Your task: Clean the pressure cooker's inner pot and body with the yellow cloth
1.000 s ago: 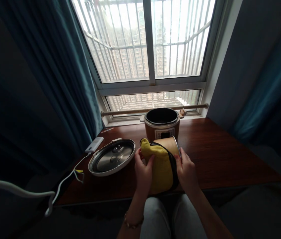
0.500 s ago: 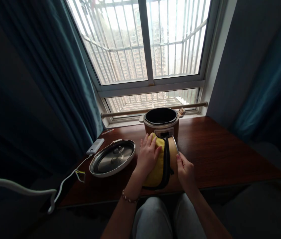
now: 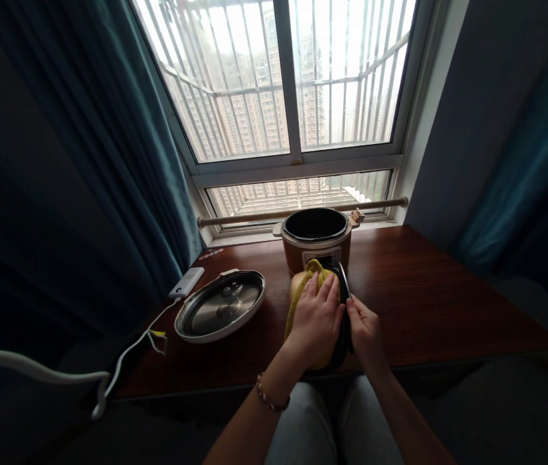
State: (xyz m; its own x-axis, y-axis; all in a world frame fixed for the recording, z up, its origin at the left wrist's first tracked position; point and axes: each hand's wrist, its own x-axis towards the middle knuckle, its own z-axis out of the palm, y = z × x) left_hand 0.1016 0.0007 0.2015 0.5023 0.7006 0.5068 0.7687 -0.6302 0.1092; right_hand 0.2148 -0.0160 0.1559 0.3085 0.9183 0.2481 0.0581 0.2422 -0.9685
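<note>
A yellow cloth (image 3: 297, 303) with a wide dark edge is draped over the side of a round tan pot (image 3: 297, 282), which lies tipped over at the front of the table. My left hand (image 3: 317, 316) presses the cloth against the pot wall, fingers close together. At the pot's thin metal rim (image 3: 344, 281), my right hand (image 3: 365, 326) grips with thumb and fingers. Most of the pot is hidden by the cloth and my left hand. Just behind stands an upright brown electric cooker (image 3: 295, 254) with a dark inside, its front panel partly covered.
A round lid (image 3: 225, 309) with a pale rim lies left of my hands. Beyond it are a white power bank (image 3: 187, 283) and a white cable (image 3: 131, 342) running off the table's left edge. The brown wooden table (image 3: 429, 290) reaches to the window (image 3: 298, 158).
My left hand and the cloth have slid right across the pot, toward its rim. More of the pot's left side shows. My right hand stays at the rim.
</note>
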